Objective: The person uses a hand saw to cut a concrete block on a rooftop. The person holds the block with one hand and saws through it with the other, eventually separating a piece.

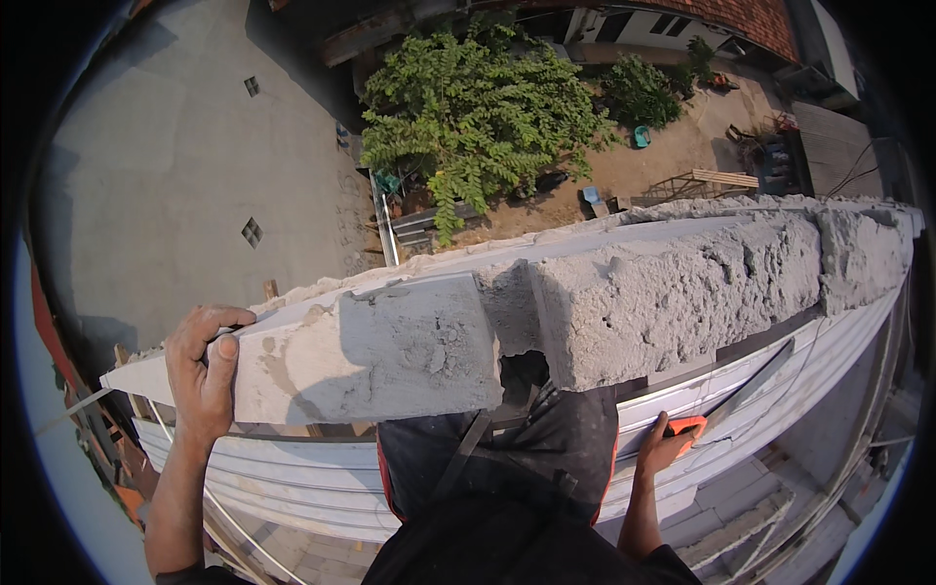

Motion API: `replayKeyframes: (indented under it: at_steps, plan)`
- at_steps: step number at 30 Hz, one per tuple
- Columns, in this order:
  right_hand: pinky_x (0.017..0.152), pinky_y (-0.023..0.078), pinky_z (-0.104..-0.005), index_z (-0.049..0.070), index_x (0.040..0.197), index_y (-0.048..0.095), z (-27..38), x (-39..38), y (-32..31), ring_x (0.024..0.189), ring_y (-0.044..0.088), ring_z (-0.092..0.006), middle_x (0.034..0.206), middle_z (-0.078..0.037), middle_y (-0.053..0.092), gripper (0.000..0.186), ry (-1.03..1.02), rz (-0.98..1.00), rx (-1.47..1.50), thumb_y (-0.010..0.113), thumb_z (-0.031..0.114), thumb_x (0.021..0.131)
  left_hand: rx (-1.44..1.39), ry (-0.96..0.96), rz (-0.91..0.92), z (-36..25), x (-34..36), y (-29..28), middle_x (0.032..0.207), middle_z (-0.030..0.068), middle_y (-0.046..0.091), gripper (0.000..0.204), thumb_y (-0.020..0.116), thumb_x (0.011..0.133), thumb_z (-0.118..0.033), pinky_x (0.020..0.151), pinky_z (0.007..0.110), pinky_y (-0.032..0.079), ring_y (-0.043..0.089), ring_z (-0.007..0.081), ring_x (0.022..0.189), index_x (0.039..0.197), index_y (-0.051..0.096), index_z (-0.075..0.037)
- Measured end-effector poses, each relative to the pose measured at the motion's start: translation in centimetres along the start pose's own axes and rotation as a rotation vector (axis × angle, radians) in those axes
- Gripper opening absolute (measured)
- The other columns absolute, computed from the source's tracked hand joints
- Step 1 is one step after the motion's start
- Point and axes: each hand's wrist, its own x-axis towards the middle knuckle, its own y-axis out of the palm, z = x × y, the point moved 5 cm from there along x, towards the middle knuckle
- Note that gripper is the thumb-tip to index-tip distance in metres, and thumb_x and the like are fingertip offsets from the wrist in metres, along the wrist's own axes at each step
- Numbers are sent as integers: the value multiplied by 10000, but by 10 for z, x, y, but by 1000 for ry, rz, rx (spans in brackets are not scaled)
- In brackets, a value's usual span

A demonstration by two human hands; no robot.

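A pale lightweight concrete block (pixel 419 327), partly in shadow and smeared with mortar, lies on top of the narrow wall in front of me. My left hand (pixel 202 366) grips its left end, thumb on the near side and fingers over the top. Low on the right, my right hand (pixel 660 448) is closed round the orange handle (pixel 691 432) of a handsaw. The saw's blade (pixel 749 390) points up and to the right, below the wall and clear of the blocks.
A rough, mortar-covered stretch of wall (pixel 682 292) runs to the right, past a gap beside the block. White corrugated panels (pixel 292 478) lie below on my side. Beyond the wall drops a yard with a leafy tree (pixel 478 117), a blue chair (pixel 592 196) and a grey roof slab (pixel 185 156).
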Motion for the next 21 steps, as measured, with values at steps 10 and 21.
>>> replayKeyframes:
  at_steps: [10,21]
  plan:
    - [1247,348,-486,-43,1698,176,15,-2,-8,1563,366,-443,1718,-301,316,1012,105,74,14,724,461,1012,-21,-34,-13,-1,-2,1,911,177,731,577,567,1050,-525,791,397,489,675,308,847,1007,739,24]
    - [1126,473,-534,24,1715,175,0,-2,-3,1461,495,-473,1679,-287,385,1036,6,-8,-28,691,567,1000,-18,-7,6,-2,2,0,909,185,730,568,573,1051,-509,800,400,498,683,318,854,1010,736,33]
